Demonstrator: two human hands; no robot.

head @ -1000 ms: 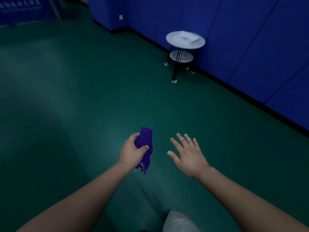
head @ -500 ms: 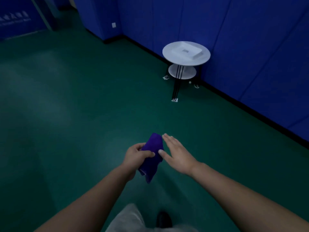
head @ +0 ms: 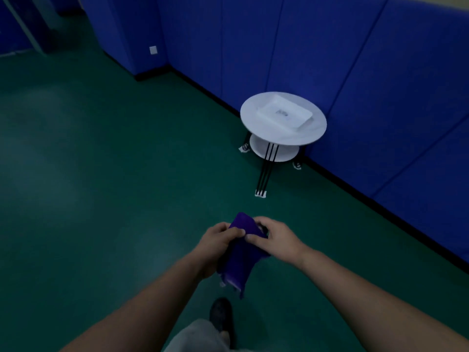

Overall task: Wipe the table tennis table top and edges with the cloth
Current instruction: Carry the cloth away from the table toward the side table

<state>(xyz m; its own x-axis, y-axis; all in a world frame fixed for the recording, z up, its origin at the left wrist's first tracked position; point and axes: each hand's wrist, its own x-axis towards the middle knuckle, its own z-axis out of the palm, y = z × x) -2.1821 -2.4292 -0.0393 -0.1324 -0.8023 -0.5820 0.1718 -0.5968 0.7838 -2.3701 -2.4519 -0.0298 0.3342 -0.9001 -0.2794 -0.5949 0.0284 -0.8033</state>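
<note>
A purple cloth (head: 241, 260) hangs folded between both hands, low in the middle of the view, above the green floor. My left hand (head: 215, 241) grips its left side with thumb and fingers curled round it. My right hand (head: 275, 237) pinches its upper right part, fingers curled over the top. No table tennis table is in view.
A small round white side table (head: 314, 134) with a lower shelf stands ahead to the right against the blue padded wall (head: 380, 72). A white rectangular tray (head: 299, 120) lies on it. Green floor (head: 101, 174) spreads to the left. My shoe (head: 220, 316) shows below.
My right hand, open and apart a second ago, has come across and taken hold of the cloth. The side table has come closer and lower in the view.
</note>
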